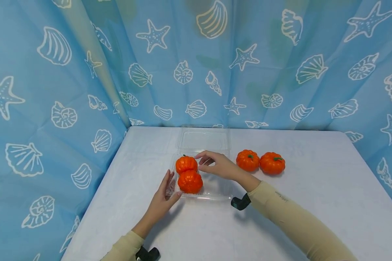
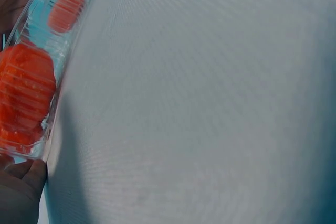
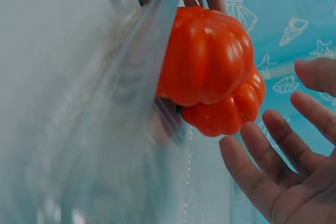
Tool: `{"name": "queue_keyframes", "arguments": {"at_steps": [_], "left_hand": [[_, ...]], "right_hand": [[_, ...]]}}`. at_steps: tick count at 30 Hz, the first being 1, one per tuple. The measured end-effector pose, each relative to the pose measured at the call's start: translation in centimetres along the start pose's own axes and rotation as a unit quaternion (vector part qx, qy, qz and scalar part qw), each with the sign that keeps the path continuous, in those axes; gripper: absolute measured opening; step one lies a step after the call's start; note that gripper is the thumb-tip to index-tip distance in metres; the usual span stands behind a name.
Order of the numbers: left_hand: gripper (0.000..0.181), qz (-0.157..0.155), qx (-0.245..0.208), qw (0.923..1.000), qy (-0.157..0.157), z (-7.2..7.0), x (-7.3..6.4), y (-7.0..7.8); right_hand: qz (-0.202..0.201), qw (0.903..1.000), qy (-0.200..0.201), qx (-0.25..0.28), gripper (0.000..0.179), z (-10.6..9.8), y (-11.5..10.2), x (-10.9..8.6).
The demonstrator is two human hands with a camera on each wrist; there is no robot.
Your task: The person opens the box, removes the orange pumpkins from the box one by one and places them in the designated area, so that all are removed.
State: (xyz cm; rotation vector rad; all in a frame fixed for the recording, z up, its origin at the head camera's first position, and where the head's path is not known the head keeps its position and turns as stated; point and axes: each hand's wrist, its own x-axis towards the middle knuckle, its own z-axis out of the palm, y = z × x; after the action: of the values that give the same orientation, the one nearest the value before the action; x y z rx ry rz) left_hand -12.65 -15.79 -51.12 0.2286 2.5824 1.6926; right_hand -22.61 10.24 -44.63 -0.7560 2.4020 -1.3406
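Two orange toy pumpkins sit one behind the other along the left side of a clear plastic clamshell box [image 1: 212, 188]. The rear pumpkin [image 1: 186, 164] shows a green stem; the front pumpkin [image 1: 190, 182] overlaps it in the head view. With fingers stretched along the box's left wall and thumb by its front corner, my left hand [image 1: 161, 201] touches the box. Over the box hovers my right hand [image 1: 219, 165], its fingers spread and loosely bent beside the rear pumpkin, holding nothing. In the right wrist view these fingers [image 3: 283, 150] are apart, with fingertips close to the pumpkins.
The box's lid [image 1: 204, 139] lies folded back behind it. Two more pumpkins stand side by side on the white table, right of the box: one nearer [image 1: 248, 160], one farther right [image 1: 272, 163]. A blue shell-print curtain [image 1: 170, 83] hangs behind the table.
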Motion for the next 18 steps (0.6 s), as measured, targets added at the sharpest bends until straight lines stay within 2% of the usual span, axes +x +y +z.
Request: {"name": "queue_keyframes", "arguments": {"at_steps": [5, 9, 18], "left_hand": [[0.09, -0.006, 0.0, 1.0, -0.001, 0.0, -0.1, 0.0], [0.09, 0.005, -0.003, 1.0, -0.002, 0.0, -0.1, -0.1], [0.089, 0.015, -0.007, 0.9999, -0.001, 0.0, 0.0, -0.2]], "right_hand": [[-0.016, 0.9993, -0.032, -0.005, 0.04, 0.7, -0.2, 0.4], [-0.021, 0.9984, -0.052, -0.013, 0.04, 1.2, -0.3, 0.6], [-0.026, 0.9973, -0.065, -0.022, 0.04, 2.0, -0.3, 0.8]]}}
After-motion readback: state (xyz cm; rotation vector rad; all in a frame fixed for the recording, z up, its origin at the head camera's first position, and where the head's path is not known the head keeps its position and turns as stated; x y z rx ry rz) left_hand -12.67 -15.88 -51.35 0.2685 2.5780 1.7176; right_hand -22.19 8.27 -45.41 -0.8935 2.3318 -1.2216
